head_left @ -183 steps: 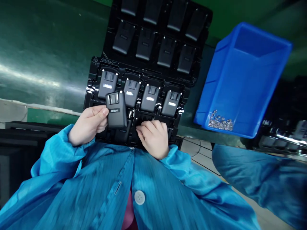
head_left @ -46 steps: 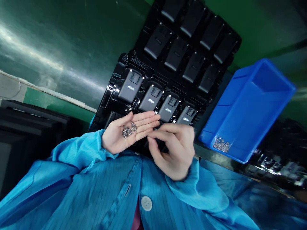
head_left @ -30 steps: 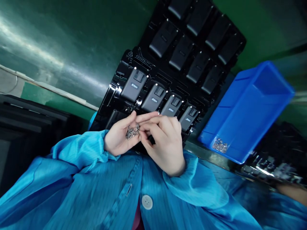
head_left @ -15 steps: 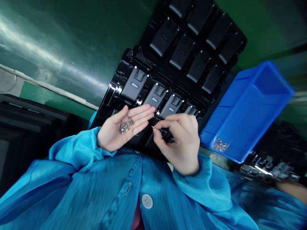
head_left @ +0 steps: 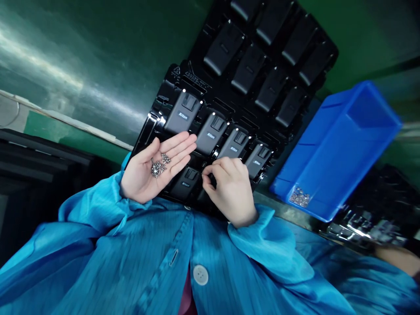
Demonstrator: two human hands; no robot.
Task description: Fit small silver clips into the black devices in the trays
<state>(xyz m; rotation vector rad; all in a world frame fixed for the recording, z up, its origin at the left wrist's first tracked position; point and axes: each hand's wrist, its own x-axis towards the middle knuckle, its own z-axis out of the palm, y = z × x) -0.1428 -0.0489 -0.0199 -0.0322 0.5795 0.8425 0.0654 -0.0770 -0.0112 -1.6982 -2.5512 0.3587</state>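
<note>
Stack of dark slabs (head_left: pixel 39 175), at the left edge, lying beside a green work surface (head_left: pixel 98 52) with a long streak of glare. Left hand (head_left: pixel 142 177), palm up and open, fingers straight and lying close alongside one another, thumb standing apart from them. Small metal screws (head_left: pixel 158 169), a loose cluster, held in the hollow of that palm and at the base of the fingers. Front tray (head_left: pixel 147 129), black and glossy, tilted across the view, part of it under the hands. Row of four cases (head_left: pixel 211 134), dark grey, marked "Riton", seated in this tray, each with a raised clip-like part and bright points at the far corners. Nearer case (head_left: pixel 185 184), same marking, same tray, lying between the hands. Rear tray (head_left: pixel 208 31), black, just beyond the front one, with darker cases (head_left: pixel 224 48) in rows. White button (head_left: pixel 201 274), on a blue coat (head_left: pixel 141 258). Right hand (head_left: pixel 231 188), above the front tray, thumb and forefinger pinched together at the tips beside the nearer case; what lies between them cannot be told. Blue bin (head_left: pixel 341 153), right of both trays, with a heap of screws (head_left: pixel 299 197) at its near left corner. Metallic parts (head_left: pixel 364 225), blurred, on a dark ground. Forearm of another person (head_left: pixel 397 259), at the lower right edge.
</note>
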